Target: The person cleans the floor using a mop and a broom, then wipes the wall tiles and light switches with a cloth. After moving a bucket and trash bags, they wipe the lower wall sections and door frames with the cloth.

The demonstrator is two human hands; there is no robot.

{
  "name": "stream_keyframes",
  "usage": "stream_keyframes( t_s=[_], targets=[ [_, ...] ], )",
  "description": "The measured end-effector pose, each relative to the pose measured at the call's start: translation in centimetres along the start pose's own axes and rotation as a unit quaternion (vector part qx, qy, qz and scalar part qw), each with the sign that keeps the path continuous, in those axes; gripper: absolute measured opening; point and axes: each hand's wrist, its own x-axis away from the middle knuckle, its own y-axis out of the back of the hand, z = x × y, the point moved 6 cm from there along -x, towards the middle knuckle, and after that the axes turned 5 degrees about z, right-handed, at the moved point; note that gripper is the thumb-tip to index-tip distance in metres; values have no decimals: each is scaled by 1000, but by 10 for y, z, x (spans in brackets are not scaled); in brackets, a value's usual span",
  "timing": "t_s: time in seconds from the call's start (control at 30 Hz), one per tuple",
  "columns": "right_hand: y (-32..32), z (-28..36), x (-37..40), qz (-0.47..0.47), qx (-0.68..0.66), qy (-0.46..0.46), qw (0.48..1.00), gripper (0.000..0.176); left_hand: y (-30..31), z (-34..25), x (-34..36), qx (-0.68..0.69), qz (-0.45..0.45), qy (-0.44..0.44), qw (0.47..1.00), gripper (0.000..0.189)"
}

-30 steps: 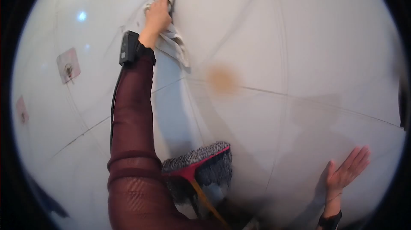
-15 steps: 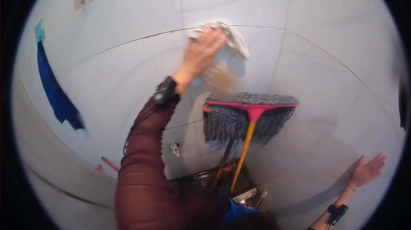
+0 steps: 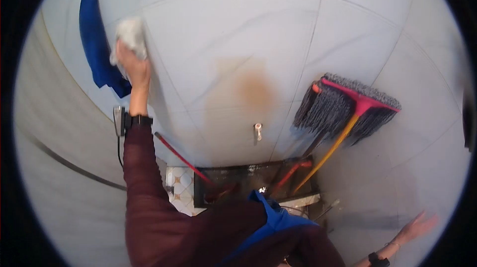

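My left hand (image 3: 133,68) grips a white cloth (image 3: 131,33) against the tiled wall (image 3: 208,33) at the upper left. Just left of it hangs a blue cloth (image 3: 94,33). Over at the lower right, my right hand (image 3: 416,227) is stretched out with its fingers apart near the right-hand wall, slightly blurred. It holds nothing. Dark bands with small devices are strapped round both wrists.
A grey mop (image 3: 343,100) with a pink head and yellow handle leans upside down at the right corner. A tap (image 3: 258,132) sticks out of the wall above a dark basin (image 3: 238,170). A red stick (image 3: 181,156) slants into the basin from the left.
My left hand has carried the white cloth leftward along the wall, up beside the blue cloth. The view has swung left and down, bringing more of the basin into sight.
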Motion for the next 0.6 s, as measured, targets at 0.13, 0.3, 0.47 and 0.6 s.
stream_keyframes(
  t_s=[0.13,0.3,0.47,0.6],
  targets=[
    [11,45,-9,29,-50,32,998,53,-48,-65,-60,51,19,-152,987,39],
    [49,165,23,127,-193,65,971,50,-69,-171,-38,100,161,-209,959,49],
    [125,223,71,212,-222,82,948,50,-74,-156,181,146,332,-365,858,54],
    [189,213,99,277,-194,66,939,50,-51,-60,420,184,578,-509,612,31]
  ],
)
